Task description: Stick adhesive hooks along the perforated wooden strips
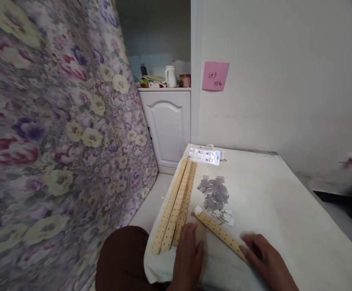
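A short wooden strip (218, 232) with rows of small holes lies aslant on the covered table, a small white tag (198, 209) at its far end. My right hand (262, 256) is at the near end of this strip, fingers bent and blurred, so its grip is unclear. My left hand (189, 254) rests by the near ends of several longer perforated wooden strips (175, 206), thumb apart from the fingers, nothing visible in it. Beyond the short strip are a pile of small grey pieces (215, 194) and white cards with small metal pieces (223, 217).
A clear blister pack (204, 156) lies at the table's far edge. The white tablecloth (264, 190) reaches the wall, which bears a pink note (215, 76). A floral curtain (73, 133) hangs at left. Behind stands a white cabinet (170, 125) with a white jug (170, 76) on it.
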### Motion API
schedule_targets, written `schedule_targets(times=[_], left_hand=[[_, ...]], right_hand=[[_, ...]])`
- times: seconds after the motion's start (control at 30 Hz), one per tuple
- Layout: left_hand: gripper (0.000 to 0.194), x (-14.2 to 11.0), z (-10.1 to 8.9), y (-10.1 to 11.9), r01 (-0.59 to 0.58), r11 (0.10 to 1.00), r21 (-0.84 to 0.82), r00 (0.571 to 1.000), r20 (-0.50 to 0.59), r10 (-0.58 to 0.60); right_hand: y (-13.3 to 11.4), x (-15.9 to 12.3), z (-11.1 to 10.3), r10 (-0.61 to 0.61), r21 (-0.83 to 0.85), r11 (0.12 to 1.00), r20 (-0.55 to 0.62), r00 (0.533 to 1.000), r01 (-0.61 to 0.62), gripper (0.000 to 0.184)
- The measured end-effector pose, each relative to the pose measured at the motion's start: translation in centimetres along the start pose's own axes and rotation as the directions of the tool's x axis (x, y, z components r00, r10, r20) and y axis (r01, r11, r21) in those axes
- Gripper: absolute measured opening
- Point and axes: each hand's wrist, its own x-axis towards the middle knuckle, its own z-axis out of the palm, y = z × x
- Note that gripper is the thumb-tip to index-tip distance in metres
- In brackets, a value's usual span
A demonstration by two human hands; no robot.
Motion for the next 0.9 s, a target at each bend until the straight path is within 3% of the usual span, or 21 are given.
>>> schedule_targets(times=[0.3,0.53,0.73,0.9], left_hand=[[0.039,-0.4,0.6,-0.9,-0.066,0.995,0.071,0.997,-0.025,0.068],[0.038,-0.4,0.8,-1.1,-0.092,0.992,0.081,0.995,-0.03,0.094],[0.033,0.0,-0.6,0.2,-0.09,0.996,-0.001,0.996,0.025,0.09],[0.022,0.9,-1.8,2.5,-0.049,0.98,-0.195,0.996,0.06,0.062]], right_hand=[[-5.6,5.5,2.7,-0.127,-0.109,0.987,-0.043,0.991,0.122,0.018],[-6.4,6.2,3.8,-0.129,-0.215,0.97,-0.084,0.988,0.109,0.016],[-5.8,6.0,3.6,-0.148,-0.064,0.988,-0.113,0.982,0.142,0.016],[-6.4,5.0,3.1,-0.116,0.147,0.982,-0.039,0.993,0.12,0.018]])
